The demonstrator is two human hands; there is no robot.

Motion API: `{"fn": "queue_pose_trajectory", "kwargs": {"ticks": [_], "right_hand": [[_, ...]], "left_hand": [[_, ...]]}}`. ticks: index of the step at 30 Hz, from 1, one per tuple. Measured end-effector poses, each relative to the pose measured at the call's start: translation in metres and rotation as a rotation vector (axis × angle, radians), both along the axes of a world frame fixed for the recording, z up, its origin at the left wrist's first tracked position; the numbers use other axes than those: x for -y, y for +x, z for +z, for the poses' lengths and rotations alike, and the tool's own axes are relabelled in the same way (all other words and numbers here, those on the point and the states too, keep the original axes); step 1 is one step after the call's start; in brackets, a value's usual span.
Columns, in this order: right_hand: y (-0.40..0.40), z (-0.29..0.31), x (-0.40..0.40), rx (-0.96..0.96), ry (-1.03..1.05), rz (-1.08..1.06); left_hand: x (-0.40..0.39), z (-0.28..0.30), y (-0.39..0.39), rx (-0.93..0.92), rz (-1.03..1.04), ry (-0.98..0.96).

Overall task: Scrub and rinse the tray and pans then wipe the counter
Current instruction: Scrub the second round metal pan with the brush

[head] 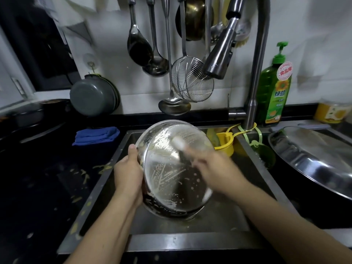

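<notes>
A round steel pan is tilted on edge over the sink, its soapy inside facing me. My left hand grips its left rim, thumb on the edge. My right hand, blurred by motion, holds a dish brush by its dark handle, with the white head against the upper inside of the pan. A wide steel tray leans in the right basin.
The faucet stands behind the sink with its spray head hanging above the pan. A green dish soap bottle is at the back right. A folded blue cloth lies on the dark counter, which is strewn with food scraps. Ladles and a wire skimmer hang on the wall.
</notes>
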State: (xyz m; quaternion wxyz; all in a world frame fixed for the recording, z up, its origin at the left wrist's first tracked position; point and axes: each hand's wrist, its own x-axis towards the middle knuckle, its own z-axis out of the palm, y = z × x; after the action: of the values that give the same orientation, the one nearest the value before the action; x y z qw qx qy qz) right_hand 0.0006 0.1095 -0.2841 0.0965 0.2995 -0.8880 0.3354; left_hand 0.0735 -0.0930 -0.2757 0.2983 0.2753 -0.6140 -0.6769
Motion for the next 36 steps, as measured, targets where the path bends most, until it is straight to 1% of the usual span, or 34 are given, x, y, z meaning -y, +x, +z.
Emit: {"fn": "queue_pose_trajectory", "kwargs": {"ticks": [1,2,3,4,6,7,8,9,11,12,13,15,16,17,18,19,20,21,22,24,25,26,28,29,30,31,33,34,35,36], "right_hand": [[-0.013,0.008,-0.006,0.025,0.003,-0.16],[-0.017,0.011,-0.01,0.051,0.019,-0.272],[-0.016,0.008,-0.011,0.063,0.042,-0.289],[-0.007,0.008,-0.008,0.064,0.055,-0.199],[0.031,0.002,0.014,0.048,0.069,0.18],[0.041,-0.006,0.02,0.031,0.104,0.308],[0.041,-0.006,0.021,-0.007,0.114,0.325],[0.026,-0.002,0.018,-0.054,0.117,0.229],[0.001,0.007,0.007,-0.069,0.139,-0.088],[-0.001,0.005,0.005,-0.078,0.162,-0.135],[0.004,0.002,0.006,-0.088,0.182,-0.081],[0.035,-0.007,0.022,-0.071,0.201,0.195],[0.041,-0.01,0.025,-0.083,0.22,0.262],[0.033,-0.009,0.022,-0.116,0.205,0.237],[0.013,-0.005,0.014,-0.136,0.199,0.099],[-0.002,0.001,0.005,-0.109,0.194,-0.06],[-0.009,0.002,-0.001,-0.065,0.196,-0.163],[-0.008,0.002,-0.003,-0.022,0.2,-0.153],[0.0,-0.002,0.0,-0.003,0.196,-0.06],[0.035,-0.01,0.02,0.005,0.183,0.225],[0.038,-0.013,0.022,-0.026,0.184,0.258],[0.028,-0.01,0.019,-0.062,0.175,0.19],[-0.008,0.003,0.003,-0.005,0.216,-0.115],[-0.014,0.006,-0.003,0.02,0.242,-0.212],[-0.013,0.003,-0.007,0.042,0.258,-0.206],[-0.005,-0.001,-0.004,0.048,0.247,-0.116],[0.033,-0.009,0.012,0.101,0.183,0.192],[0.039,-0.012,0.014,0.109,0.168,0.245],[0.033,-0.009,0.011,0.095,0.162,0.202],[0.013,-0.004,0.004,0.081,0.179,0.065]], "left_hand": [[0.0,0.0,0.001,-0.002,-0.005,0.004],[0.0,0.001,0.001,-0.007,-0.01,0.0],[0.0,0.0,0.001,-0.009,-0.009,-0.009],[-0.001,0.002,0.0,-0.004,-0.011,-0.014],[-0.001,0.002,0.0,0.001,-0.01,-0.004],[-0.001,0.001,-0.001,-0.001,-0.01,0.005],[-0.002,0.002,-0.001,-0.005,-0.012,0.022],[-0.003,0.002,-0.001,-0.012,-0.015,0.052],[-0.005,0.001,-0.001,-0.028,-0.025,0.116],[-0.006,0.0,0.0,-0.032,-0.03,0.134],[-0.008,0.0,-0.001,-0.037,-0.03,0.138],[-0.008,0.002,-0.001,-0.047,-0.03,0.165],[-0.008,0.002,0.0,-0.048,-0.027,0.183],[-0.008,0.004,0.001,-0.045,-0.031,0.204],[-0.008,0.005,0.003,-0.039,-0.028,0.224],[-0.007,0.007,0.005,-0.035,-0.019,0.243],[-0.007,0.007,0.006,-0.037,-0.015,0.262],[-0.006,0.007,0.006,-0.035,-0.012,0.273],[-0.005,0.007,0.006,-0.032,-0.007,0.278],[-0.002,0.007,0.004,-0.036,0.008,0.307],[0.0,0.006,0.004,-0.042,0.013,0.328],[0.001,0.006,0.005,-0.051,0.016,0.345],[0.001,0.004,0.006,-0.059,0.014,0.346],[0.001,0.004,0.006,-0.059,0.009,0.329],[0.0,0.003,0.006,-0.058,0.011,0.313],[0.0,0.003,0.005,-0.056,0.019,0.302],[0.001,0.004,0.005,-0.05,0.035,0.317],[0.002,0.003,0.005,-0.049,0.034,0.345],[0.003,0.003,0.006,-0.048,0.025,0.375],[0.004,0.004,0.007,-0.049,0.016,0.403]]}}
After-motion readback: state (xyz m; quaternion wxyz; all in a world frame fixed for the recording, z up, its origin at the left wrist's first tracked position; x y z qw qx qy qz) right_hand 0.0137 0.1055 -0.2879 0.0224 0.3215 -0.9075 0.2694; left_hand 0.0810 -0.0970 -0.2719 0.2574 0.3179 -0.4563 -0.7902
